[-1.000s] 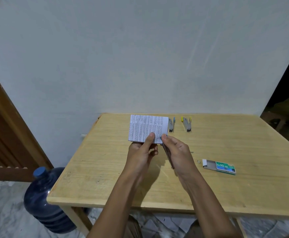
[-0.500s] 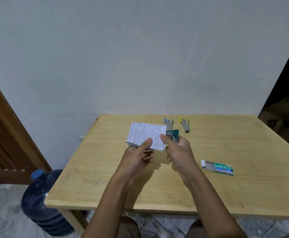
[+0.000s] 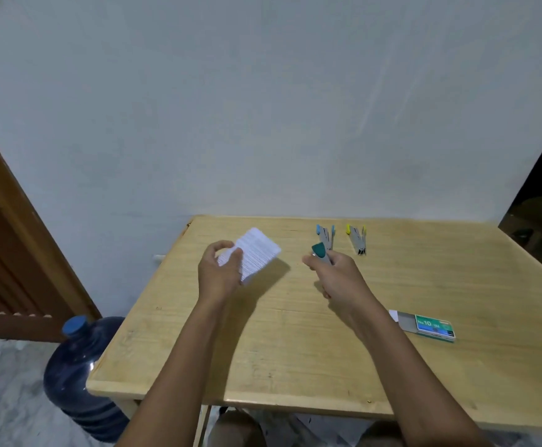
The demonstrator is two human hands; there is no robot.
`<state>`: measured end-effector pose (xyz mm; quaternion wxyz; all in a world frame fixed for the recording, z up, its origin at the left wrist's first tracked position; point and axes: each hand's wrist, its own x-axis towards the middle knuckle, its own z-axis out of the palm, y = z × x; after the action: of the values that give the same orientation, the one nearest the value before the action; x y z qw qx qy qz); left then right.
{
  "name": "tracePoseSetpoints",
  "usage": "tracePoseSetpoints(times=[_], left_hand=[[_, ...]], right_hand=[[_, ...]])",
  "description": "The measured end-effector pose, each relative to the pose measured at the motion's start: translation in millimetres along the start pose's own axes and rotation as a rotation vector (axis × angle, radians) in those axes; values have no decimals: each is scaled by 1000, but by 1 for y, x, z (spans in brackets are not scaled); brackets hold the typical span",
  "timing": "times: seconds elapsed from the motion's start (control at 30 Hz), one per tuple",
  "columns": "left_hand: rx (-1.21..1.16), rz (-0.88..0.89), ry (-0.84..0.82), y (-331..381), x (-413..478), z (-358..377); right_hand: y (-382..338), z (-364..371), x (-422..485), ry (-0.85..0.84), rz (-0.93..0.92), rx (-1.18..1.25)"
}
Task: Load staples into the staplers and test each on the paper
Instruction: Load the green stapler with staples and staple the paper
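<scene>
Pinching the folded printed paper (image 3: 258,253) between thumb and fingers, the left hand (image 3: 219,272) holds it well left of the staple box (image 3: 431,327). The right hand (image 3: 337,275) is curled round a green-capped stapler (image 3: 320,251) — nearer the box, behind and left of it. The blue stapler (image 3: 326,233) and yellow stapler (image 3: 356,238) lie side by side farther behind that box.

paper (image 3: 258,253) in left hand (image 3: 218,275) over table (image 3: 295,350), far left | held stapler (image 3: 320,251) in right hand (image 3: 337,279), right of paper | second stapler (image 3: 326,233) and third stapler (image 3: 356,238) behind, side by side | staple box (image 3: 431,325) nearer, right | jug (image 3: 76,366) on floor, left of table
</scene>
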<state>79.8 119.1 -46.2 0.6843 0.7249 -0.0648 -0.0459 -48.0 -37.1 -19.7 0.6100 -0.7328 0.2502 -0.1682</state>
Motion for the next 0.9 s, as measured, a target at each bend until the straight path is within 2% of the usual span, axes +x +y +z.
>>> tracePoseSetpoints(times=[0.03, 0.1, 0.23, 0.33, 0.4, 0.47, 0.7, 0.9], left_hand=[[-2, 32, 92, -3, 8, 2], [94, 69, 171, -12, 21, 6], [722, 91, 237, -30, 30, 15], [915, 279, 220, -40, 30, 17], [947, 355, 163, -44, 29, 16], [930, 367, 142, -43, 25, 13], [918, 370, 77, -38, 23, 8], [936, 370, 52, -44, 30, 11]], right_hand=[[3, 0, 4, -6, 25, -11], [11, 1, 12, -31, 79, -56], [23, 5, 32, -89, 79, -316], [26, 9, 53, -78, 30, -595], [23, 18, 66, -41, 0, -757], [20, 28, 80, 19, -5, -815], [6, 50, 123, 157, 77, -759], [25, 49, 116, 88, -6, -751]])
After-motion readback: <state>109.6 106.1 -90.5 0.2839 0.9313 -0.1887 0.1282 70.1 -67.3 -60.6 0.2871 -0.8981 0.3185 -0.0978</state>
